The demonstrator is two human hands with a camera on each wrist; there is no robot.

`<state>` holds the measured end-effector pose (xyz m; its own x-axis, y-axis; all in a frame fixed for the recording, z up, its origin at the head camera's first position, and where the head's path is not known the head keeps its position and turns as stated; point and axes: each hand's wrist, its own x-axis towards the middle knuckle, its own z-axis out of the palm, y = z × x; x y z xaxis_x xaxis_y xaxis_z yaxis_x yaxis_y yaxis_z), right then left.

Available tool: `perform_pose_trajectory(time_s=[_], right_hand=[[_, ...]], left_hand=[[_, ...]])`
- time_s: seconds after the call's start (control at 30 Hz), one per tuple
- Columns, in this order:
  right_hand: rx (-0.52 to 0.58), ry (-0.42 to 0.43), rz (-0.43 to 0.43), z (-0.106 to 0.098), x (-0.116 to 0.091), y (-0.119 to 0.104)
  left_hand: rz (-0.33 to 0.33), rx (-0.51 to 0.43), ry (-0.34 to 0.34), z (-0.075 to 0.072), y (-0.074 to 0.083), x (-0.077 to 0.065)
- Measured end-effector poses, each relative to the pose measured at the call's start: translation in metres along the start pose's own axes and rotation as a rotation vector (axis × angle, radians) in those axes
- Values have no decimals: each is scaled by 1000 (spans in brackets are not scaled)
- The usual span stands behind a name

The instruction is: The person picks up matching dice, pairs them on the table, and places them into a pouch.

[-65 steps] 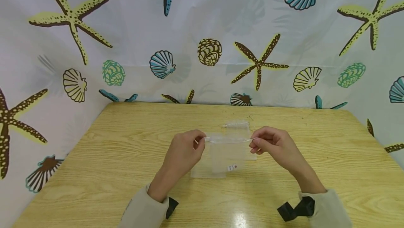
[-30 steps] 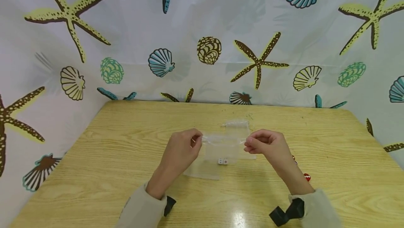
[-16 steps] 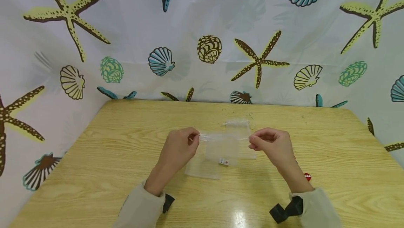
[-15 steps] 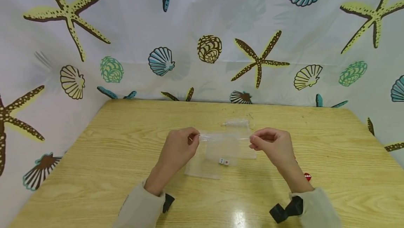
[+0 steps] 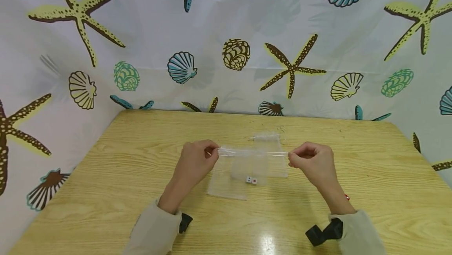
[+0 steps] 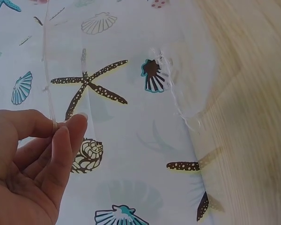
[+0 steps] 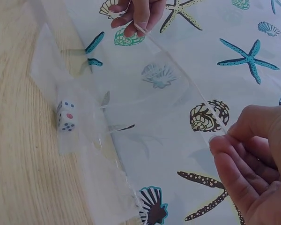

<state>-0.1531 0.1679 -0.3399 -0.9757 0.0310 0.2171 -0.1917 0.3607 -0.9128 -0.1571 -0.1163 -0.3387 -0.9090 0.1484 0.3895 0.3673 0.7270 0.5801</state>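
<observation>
Sheer pouch (image 5: 243,167) | left hand (image 5: 195,161) and right hand (image 5: 316,164) pinch its drawstring (image 5: 279,153), hands apart | forearms (image 5: 173,194) slant inward

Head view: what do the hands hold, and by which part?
A see-through bag, by its drawstring: left hand pinches one side, right hand the other.

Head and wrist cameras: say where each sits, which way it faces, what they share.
Head: worn on the head, facing forward and down at sheer bag, table and patterned cloth; left hand, right hand and sleeves show.
Left wrist: on that wrist, facing past the left hand to cloth and table.
Right wrist: on that wrist, facing bag and cloth; right hand near, left hand at top.
Shared: head and right wrist show two white dice.
</observation>
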Motion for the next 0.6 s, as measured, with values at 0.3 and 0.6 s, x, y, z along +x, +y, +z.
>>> perform_pose_trajectory(time_s=[0.3, 0.6], right_hand=[[-62, 58, 23, -6, 3, 3], [-82, 78, 37, -8, 4, 4]], left_hand=[[-1, -9, 32, -5, -8, 2], [-6, -9, 28, -6, -10, 3]])
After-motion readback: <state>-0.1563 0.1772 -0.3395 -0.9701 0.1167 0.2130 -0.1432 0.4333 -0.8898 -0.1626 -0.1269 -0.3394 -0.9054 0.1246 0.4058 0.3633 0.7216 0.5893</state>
